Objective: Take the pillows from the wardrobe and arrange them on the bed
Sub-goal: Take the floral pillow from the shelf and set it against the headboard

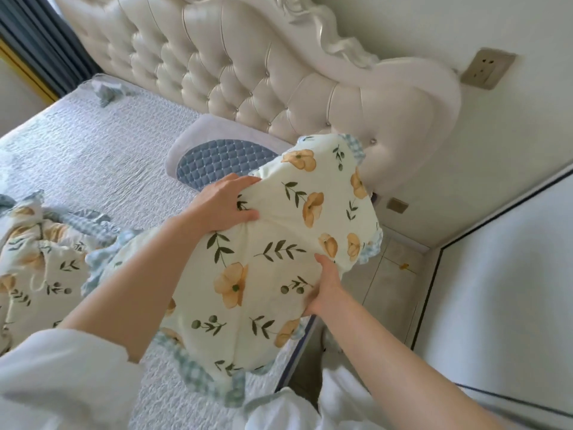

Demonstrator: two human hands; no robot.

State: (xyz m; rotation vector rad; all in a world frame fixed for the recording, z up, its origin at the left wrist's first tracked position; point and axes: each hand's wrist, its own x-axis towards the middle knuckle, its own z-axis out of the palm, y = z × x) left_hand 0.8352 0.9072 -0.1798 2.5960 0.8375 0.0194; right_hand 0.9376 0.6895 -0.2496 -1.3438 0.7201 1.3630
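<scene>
I hold a cream pillow printed with orange flowers and green sprigs, edged in a blue checked frill, above the near right side of the bed. My left hand grips its upper left edge, bunching the fabric. My right hand clutches its lower right side. A grey pillow with a blue quilted centre lies flat against the headboard, partly hidden behind the one I hold.
The tufted cream headboard runs along the wall. A crumpled floral quilt lies at the left of the bed. A white wardrobe panel stands at the right, with tiled floor between it and the bed. Dark curtains hang at top left.
</scene>
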